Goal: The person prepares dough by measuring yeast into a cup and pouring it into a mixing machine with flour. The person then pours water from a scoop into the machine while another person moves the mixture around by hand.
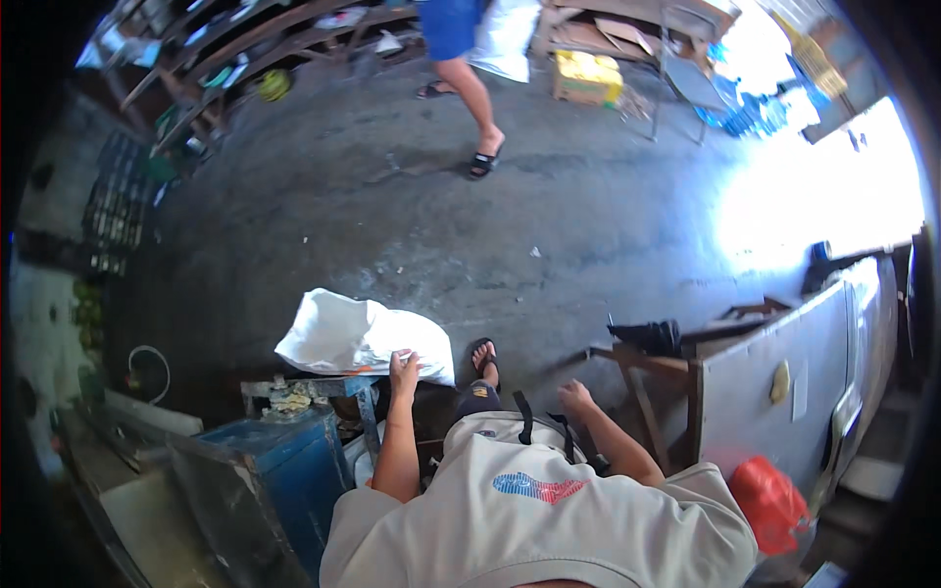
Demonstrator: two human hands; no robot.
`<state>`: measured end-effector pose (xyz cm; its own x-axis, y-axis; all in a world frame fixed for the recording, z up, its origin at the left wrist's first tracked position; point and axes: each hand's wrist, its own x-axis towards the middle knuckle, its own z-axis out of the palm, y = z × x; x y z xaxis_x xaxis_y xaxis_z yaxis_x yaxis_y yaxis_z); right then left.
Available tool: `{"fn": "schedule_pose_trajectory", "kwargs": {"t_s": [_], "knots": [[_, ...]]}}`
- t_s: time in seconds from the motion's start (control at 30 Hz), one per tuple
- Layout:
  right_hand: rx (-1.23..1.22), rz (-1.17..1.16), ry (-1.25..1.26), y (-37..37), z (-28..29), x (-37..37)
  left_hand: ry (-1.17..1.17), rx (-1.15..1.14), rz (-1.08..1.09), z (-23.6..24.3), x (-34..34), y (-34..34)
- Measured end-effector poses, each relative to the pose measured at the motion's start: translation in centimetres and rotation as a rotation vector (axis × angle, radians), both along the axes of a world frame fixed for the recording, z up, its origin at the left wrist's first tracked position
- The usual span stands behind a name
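My left hand [404, 366] rests against the near side of a bulky white sack [392, 333], its fingers partly stretched out over the fabric. The sack leans over just beyond a blue metal stand [363, 387], and its wide end points to the left. What the sack holds is hidden. My right hand [576, 396] hangs in front of my body at the right, fingers curled in, and nothing shows in them. A dark strap [526, 416] lies at my waist between the two hands.
A blue metal cabinet [284, 461] stands close on my left. At the right is a large grey panel [755, 392] with a red plastic bag [769, 505] near it. Another person's leg [470, 93] is ahead, near a yellow box [586, 78] and a folding chair [691, 83].
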<state>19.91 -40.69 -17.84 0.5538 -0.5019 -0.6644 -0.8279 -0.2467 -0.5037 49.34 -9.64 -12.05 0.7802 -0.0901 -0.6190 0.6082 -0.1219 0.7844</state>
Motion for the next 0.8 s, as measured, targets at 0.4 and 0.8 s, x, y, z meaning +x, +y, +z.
{"fn": "schedule_pose_trajectory", "kwargs": {"t_s": [0.4, 0.8], "knots": [[0.234, 0.207, -0.296, -2.0, 10.4, 22.1, -0.056, -0.097, 0.0, 3.6, 0.5, -5.3], [-0.01, -0.756, 0.073, -1.7, 5.9, -7.2, -0.061, 0.189, -1.071, -1.5, -4.3, -8.3]]}}
